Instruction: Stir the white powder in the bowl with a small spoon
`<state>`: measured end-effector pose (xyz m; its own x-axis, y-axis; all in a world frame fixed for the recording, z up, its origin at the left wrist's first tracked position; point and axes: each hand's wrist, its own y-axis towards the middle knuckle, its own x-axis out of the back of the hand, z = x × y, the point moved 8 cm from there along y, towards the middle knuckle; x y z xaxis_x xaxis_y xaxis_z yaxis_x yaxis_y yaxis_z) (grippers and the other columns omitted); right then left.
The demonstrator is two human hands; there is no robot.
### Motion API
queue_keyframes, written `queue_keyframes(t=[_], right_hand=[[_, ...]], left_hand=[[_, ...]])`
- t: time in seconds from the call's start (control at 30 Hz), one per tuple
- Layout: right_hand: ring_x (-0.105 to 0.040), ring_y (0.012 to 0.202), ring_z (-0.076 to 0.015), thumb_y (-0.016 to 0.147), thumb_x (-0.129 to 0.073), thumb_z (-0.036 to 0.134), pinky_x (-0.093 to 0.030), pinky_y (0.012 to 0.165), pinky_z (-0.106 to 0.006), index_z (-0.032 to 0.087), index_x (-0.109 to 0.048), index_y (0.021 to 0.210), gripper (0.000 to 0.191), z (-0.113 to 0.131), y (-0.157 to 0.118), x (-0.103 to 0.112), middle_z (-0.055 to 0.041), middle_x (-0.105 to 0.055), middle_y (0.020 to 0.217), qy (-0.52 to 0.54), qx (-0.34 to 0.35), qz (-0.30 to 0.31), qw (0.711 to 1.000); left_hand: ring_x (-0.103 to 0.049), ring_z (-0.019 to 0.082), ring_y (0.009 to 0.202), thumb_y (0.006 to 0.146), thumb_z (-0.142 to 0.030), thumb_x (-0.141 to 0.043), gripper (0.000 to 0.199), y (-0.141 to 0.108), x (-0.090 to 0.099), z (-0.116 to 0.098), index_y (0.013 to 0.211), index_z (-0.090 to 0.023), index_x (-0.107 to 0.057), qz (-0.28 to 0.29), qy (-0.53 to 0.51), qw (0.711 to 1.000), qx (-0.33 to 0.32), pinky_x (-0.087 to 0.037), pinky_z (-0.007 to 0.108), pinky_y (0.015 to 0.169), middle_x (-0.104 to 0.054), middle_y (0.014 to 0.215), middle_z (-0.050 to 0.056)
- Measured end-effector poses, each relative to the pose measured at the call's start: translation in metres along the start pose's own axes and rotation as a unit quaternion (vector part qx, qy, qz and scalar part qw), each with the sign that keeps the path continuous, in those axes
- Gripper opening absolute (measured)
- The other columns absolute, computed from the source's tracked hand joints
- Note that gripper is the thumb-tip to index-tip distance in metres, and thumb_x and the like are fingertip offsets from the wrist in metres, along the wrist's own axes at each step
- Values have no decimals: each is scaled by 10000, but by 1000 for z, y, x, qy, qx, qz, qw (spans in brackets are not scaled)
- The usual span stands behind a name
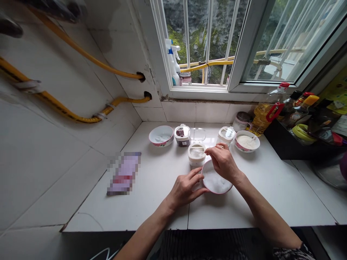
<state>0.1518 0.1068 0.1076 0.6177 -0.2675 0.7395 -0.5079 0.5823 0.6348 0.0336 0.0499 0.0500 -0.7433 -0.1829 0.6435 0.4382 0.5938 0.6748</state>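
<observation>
Near the middle of the bench's [151, 209] front edge, the left hand [184, 187], fingers spread, holds the bowl of white grains [218, 193]; the right hand [224, 163] pinches a thin handle [201, 152] (far end unclear) at the open container [197, 161].

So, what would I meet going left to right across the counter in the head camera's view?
Blurred purple item, leftmost bowl, container with dark contents, open white container, bowl at the hands, rightmost bowl, oil bottle, black box.
</observation>
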Motion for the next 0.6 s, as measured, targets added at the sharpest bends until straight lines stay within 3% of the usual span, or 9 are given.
queue_keyframes(t=[0.2,0.3,0.43,0.53,0.6], right_hand=[[-601,704,-191,914,-404,37,-405,913,-382,205,-587,958,253,9,0,7,-48,-739,828,-10,39,-34,999],[-610,689,-185,934,-419,62,-422,887,-387,202,-592,951,223,6,-1,12,-47,-740,809,23,21,-48,998],[-655,738,-200,951,-474,161,-456,866,-404,219,-614,923,154,-17,-5,19,-38,-730,775,131,-119,-76,981],[-660,728,-202,923,-516,240,-500,753,-365,216,-622,902,110,-39,-15,24,-36,-702,761,231,-233,-98,939],[-632,653,-182,891,-519,249,-498,672,-332,210,-618,868,108,-49,-23,28,-19,-666,712,274,-269,-102,918]], left_hand=[[-764,229,865,957,-481,-593,322,-1,-1,1,1026,-167,-623,5,-9,1000,2,-612,280,629,-723,1141,172],[-764,225,864,954,-473,-602,317,-2,-1,2,1034,-167,-622,5,-12,1000,3,-614,277,629,-720,1152,174],[-764,238,912,940,-461,-628,308,-2,-2,2,1041,-171,-622,12,-20,1000,7,-627,288,654,-711,1185,182],[-757,253,966,943,-462,-621,308,-2,-1,2,1041,-170,-616,10,-24,1000,3,-634,298,672,-711,1182,187],[-759,250,954,947,-464,-615,311,-2,-1,2,1043,-167,-614,11,-25,1000,1,-635,300,669,-710,1186,189]])
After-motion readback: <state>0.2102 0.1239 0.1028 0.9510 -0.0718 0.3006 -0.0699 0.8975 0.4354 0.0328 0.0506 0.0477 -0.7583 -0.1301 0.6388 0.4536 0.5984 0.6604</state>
